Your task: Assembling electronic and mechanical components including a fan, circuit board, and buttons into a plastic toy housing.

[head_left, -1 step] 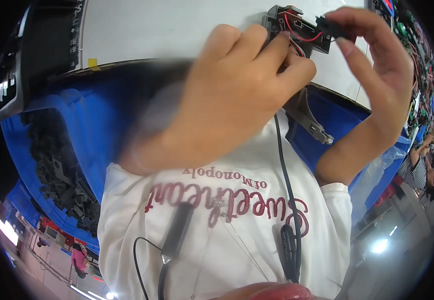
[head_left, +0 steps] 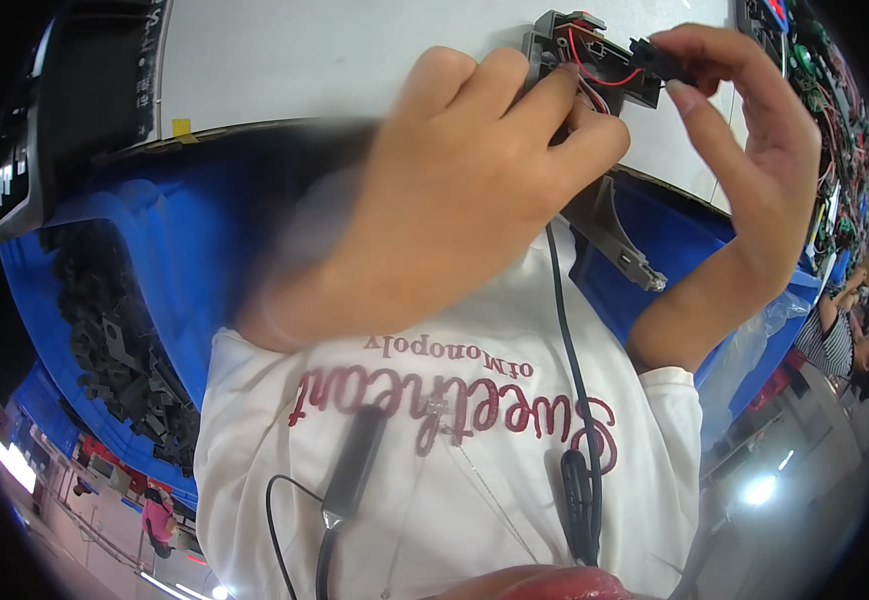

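My left hand (head_left: 495,150) is closed on a grey plastic housing (head_left: 545,40) at the top of the view, over the white tabletop. Its fingertips reach inside the housing, where red, white and black wires (head_left: 595,98) show; part of the interior is hidden by the fingers. A long grey arm of plastic (head_left: 620,235) extends below the hand, toward my shirt. Just right of the housing, my right hand (head_left: 770,120) pinches a small black plastic part (head_left: 660,62) between thumb and fingers. A red wire (head_left: 605,80) loops from the housing to that part.
On the left, a blue bin (head_left: 145,240) holds many dark plastic pieces (head_left: 120,350). Tangled wires and green circuit boards (head_left: 845,130) lie along the right. A black device (head_left: 75,90) stands at the far left of the white table (head_left: 285,60). Other people appear at both edges.
My right hand has shifted very slightly left and down with the black part. The left hand keeps its hold on the housing.
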The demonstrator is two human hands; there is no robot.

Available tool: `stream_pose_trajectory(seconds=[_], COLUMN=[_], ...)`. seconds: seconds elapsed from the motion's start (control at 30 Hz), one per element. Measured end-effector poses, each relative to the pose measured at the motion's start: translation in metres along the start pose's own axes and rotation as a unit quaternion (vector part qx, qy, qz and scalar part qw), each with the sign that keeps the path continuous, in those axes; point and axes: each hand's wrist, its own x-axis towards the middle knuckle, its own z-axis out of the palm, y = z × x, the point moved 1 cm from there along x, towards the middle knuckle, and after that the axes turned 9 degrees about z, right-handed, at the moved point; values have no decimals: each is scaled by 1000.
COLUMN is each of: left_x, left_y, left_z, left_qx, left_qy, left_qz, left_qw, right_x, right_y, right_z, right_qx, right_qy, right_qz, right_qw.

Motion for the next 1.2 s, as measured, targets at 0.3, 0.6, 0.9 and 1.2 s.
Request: stream_pose_trajectory(seconds=[0.3, 0.6, 0.9, 1.2], left_x=[-4, -5, -5, -7], left_y=[-12, -17, -21, -22], left_z=[15, 22, 24, 28], left_qx=[-97, -88, -112, -94], left_qy=[83, 98, 134, 156], left_qz=[20, 30, 43, 47], left_qw=[992, 991, 984, 982], right_x=[3, 16, 15, 28], right_y=[-4, 13, 40, -29], right_z=[16, 17, 7, 25], right_qx=[-150, 33, 155, -72], right_qy=[36, -7, -54, 31], right_qz=[-15, 101, 249, 92], right_qw=[988, 994, 955, 993])
